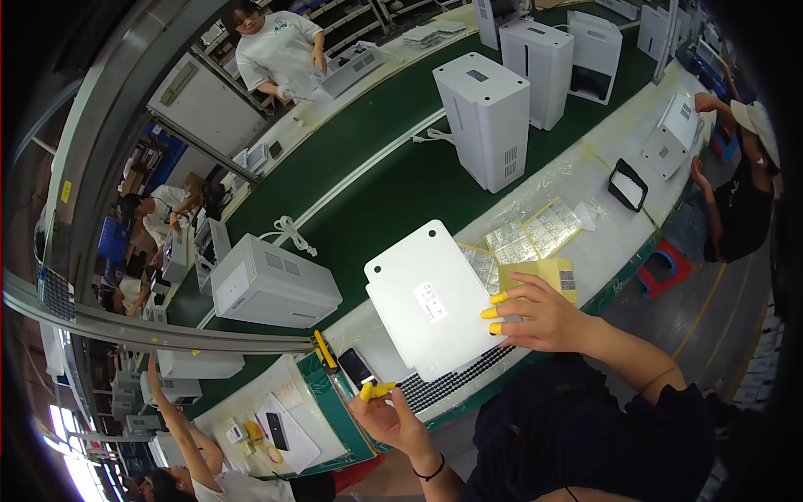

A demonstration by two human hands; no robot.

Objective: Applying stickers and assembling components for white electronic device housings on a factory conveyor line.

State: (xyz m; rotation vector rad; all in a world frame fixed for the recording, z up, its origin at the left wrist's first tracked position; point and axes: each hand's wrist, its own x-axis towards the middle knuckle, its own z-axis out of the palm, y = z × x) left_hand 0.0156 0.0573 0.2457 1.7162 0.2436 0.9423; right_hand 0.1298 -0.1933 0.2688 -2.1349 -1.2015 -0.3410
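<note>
In front of me stands a white appliance housing [431, 293], its flat end face up, with a small printed label on it. Black round feet sit at its two far corners, and a dark one shows partly beside my right fingers. The nearest corner has only a pale ring. My right hand [544, 318], with yellow finger cots, lays outstretched fingers on the right corner; its thumb is hidden. My left hand [391, 416], also in yellow cots, is off the housing at the near left, thumb and forefinger pinched together. Anything between them is too small to make out.
Sheets of small black pads [460, 376] lie under the housing's near side. A phone [357, 366] and a yellow cutter [324, 351] are to the left. Label sheets [535, 234] lie right. Other housings [276, 280] stand on the green belt [360, 209]; co-workers sit around.
</note>
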